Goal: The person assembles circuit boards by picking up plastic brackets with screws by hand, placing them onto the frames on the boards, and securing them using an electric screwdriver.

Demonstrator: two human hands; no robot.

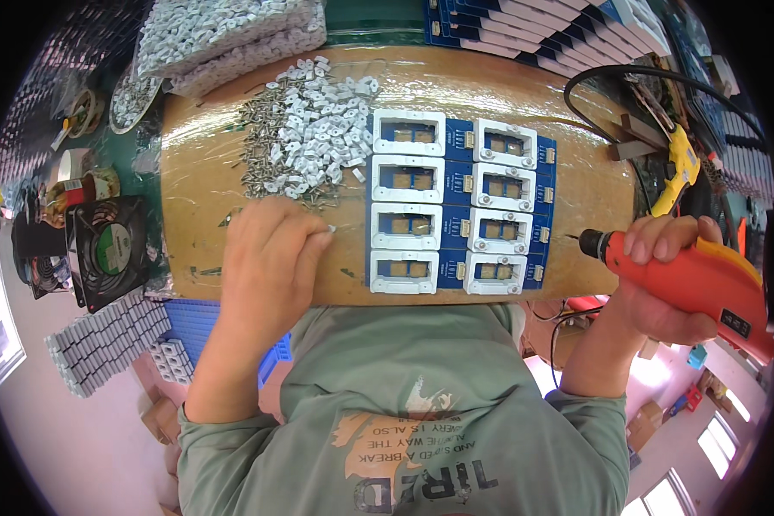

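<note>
My right hand [654,305] is wrapped round a red electric drill [714,288], whose black chuck and thin bit point left at the boards. The fingers of my left hand [275,254] are pinched together, with a small white plastic piece [331,229] showing at the fingertips. Just beyond that hand lie a heap of white plastic pieces [327,129] and a heap of loose screws [262,142]. Blue circuit boards [456,202] lie side by side in two columns, carrying white rectangular frames [407,178]. Screw heads show at corners of the right-hand frames [502,189].
Bags of white pieces [232,39] stand at the far left, near a bowl [135,99]. A black fan [107,249] sits at the left edge. Boards are stacked [550,30] at the back right. A yellow tool [681,168] and a black cable [654,70] lie right.
</note>
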